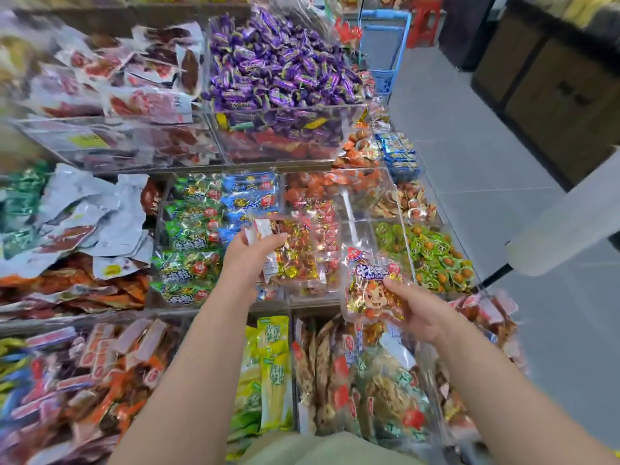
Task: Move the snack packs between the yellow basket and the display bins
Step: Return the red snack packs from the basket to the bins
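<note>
Red-gold pack (297, 260) clamped in my left grip (246, 255), cartoon pack (370, 286) in right grip (417, 310); I'd lay both flat, centre bin (347, 213).

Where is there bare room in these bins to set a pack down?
Best gap: the nearly empty clear compartment, between the red packs on its left and the green candies on its right. The grey floor to the right is bare. The purple candies and green packs are heaped full.
</note>
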`<state>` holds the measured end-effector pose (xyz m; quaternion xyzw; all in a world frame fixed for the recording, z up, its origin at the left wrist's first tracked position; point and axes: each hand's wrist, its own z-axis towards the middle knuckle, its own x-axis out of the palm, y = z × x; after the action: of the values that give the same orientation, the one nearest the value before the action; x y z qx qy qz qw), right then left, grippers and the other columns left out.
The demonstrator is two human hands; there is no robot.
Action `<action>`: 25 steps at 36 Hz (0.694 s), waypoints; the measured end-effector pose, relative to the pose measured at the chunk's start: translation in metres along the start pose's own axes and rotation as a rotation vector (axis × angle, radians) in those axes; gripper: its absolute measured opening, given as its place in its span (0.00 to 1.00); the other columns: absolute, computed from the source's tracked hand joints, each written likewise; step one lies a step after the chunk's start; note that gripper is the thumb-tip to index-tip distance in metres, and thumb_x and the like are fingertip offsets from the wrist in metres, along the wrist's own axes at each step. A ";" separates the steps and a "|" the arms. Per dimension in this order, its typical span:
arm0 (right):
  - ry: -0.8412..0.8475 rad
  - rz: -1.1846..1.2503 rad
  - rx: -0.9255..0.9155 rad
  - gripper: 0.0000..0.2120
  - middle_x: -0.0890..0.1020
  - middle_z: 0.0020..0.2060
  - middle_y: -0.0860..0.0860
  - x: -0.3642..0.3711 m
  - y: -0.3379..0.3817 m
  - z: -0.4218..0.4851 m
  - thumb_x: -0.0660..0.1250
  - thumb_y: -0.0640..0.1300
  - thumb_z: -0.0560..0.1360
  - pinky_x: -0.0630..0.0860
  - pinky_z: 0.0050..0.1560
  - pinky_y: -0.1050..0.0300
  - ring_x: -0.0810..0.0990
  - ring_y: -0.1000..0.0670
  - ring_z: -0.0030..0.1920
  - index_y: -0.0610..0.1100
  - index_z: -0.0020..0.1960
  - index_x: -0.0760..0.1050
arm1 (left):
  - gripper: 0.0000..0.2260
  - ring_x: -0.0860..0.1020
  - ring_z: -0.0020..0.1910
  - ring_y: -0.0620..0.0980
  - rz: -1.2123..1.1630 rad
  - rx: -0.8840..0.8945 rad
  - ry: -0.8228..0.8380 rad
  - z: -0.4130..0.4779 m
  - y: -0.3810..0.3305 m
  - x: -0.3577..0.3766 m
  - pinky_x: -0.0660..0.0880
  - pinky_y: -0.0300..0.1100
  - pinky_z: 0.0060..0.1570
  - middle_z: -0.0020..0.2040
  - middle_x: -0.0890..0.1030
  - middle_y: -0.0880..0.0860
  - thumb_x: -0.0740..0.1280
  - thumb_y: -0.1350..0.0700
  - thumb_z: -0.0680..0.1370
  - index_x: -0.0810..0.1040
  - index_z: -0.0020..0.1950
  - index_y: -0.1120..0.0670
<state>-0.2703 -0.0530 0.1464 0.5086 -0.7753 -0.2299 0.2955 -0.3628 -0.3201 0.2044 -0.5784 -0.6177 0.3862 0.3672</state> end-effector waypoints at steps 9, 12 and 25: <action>0.003 0.044 -0.093 0.48 0.79 0.57 0.42 0.034 0.049 0.045 0.74 0.36 0.65 0.79 0.52 0.55 0.79 0.48 0.53 0.43 0.77 0.49 | 0.29 0.77 0.58 0.55 -0.062 -0.011 -0.095 0.015 -0.012 0.000 0.72 0.59 0.61 0.60 0.79 0.53 0.78 0.49 0.66 0.73 0.65 0.51; 0.019 -0.146 -0.101 0.37 0.81 0.55 0.42 0.044 0.055 0.070 0.74 0.34 0.67 0.76 0.59 0.52 0.80 0.46 0.54 0.40 0.73 0.62 | 0.21 0.78 0.57 0.55 -0.073 -0.028 -0.106 0.020 -0.013 -0.002 0.73 0.56 0.60 0.57 0.80 0.51 0.77 0.51 0.68 0.75 0.57 0.48; -0.145 -1.027 -0.142 0.40 0.75 0.61 0.45 0.071 0.022 0.124 0.80 0.48 0.63 0.76 0.55 0.51 0.76 0.45 0.57 0.41 0.67 0.62 | 0.24 0.80 0.56 0.58 -0.067 -0.055 -0.102 0.032 -0.009 -0.009 0.73 0.61 0.60 0.56 0.82 0.53 0.77 0.48 0.61 0.74 0.53 0.46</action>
<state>-0.3926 -0.1029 0.0876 0.7848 -0.4270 -0.4319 0.1237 -0.3950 -0.3315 0.1991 -0.5470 -0.6650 0.3854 0.3318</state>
